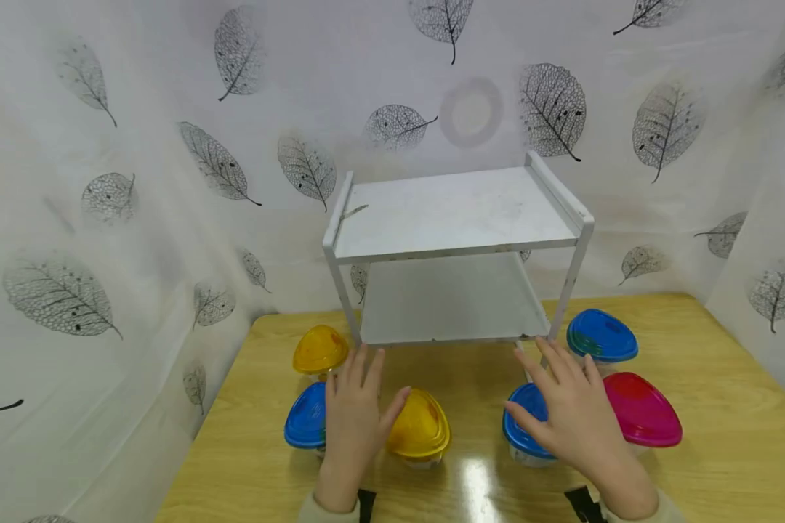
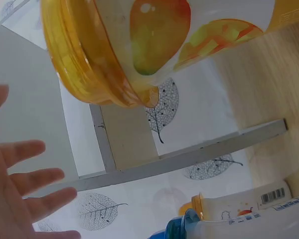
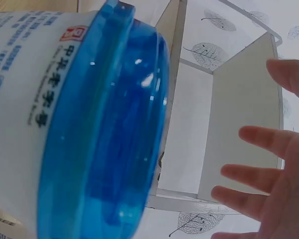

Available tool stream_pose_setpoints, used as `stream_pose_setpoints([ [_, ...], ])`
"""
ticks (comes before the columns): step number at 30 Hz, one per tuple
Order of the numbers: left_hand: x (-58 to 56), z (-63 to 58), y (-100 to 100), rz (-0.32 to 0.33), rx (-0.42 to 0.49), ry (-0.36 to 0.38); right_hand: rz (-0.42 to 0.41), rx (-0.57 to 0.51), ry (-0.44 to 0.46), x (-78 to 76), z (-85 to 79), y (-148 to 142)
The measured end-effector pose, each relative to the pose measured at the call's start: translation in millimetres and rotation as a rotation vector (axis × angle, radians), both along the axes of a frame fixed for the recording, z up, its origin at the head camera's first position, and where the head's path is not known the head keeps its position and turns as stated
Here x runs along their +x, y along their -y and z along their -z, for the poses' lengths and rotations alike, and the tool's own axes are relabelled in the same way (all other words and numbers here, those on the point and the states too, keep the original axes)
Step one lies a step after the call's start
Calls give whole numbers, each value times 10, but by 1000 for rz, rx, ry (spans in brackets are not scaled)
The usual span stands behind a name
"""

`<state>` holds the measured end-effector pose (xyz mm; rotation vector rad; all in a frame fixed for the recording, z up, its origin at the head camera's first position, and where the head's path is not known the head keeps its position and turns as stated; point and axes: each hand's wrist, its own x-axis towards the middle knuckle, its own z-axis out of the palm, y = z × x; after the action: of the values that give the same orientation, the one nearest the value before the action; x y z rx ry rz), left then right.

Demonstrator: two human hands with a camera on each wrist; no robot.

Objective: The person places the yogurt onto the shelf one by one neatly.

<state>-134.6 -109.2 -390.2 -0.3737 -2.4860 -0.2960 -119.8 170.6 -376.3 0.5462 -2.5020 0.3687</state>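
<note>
My left hand (image 1: 356,414) hovers with spread fingers between a blue-lidded tub (image 1: 306,418) and a yellow-lidded tub (image 1: 420,425), holding nothing. In the left wrist view the yellow-lidded tub (image 2: 109,55) shows a mango picture on its side, apart from the fingers. My right hand (image 1: 572,410), fingers also spread, is above and beside another blue-lidded tub (image 1: 528,414) and partly covers it. That tub (image 3: 104,129) fills the left of the right wrist view, with a gap to the fingers. Right of this hand sits a tub with a pink lid (image 1: 642,410).
A white two-tier rack (image 1: 458,211) stands at the back of the wooden table (image 1: 471,378). One more yellow-lidded tub (image 1: 320,350) is by its left leg, and a blue-lidded tub (image 1: 602,335) by its right. A leaf-print curtain (image 1: 392,73) hangs behind and at both sides.
</note>
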Motion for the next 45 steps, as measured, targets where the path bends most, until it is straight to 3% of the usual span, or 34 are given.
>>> stream_pose_setpoints([
  [8, -41, 6, 22, 77, 109, -214, -76, -112, -200, -18, -21, 31],
  [14, -70, 12, 19, 136, 236, -299, -61, -154, -262, -1, -5, 40],
  [19, -124, -25, 26, 185, 404, -299, -41, -175, -278, 14, -1, 16],
  [25, -213, -190, 55, 237, 559, -274, -16, -182, -266, 21, -7, -40],
  [32, -334, -382, 135, 225, 672, -279, 0, -191, -269, 28, -4, -118],
  [37, -413, -491, 175, 206, 765, -271, 53, -193, -220, 49, -2, -177],
  [45, -501, -547, 201, 179, 854, -210, 82, -210, -215, 67, 23, -283],
])
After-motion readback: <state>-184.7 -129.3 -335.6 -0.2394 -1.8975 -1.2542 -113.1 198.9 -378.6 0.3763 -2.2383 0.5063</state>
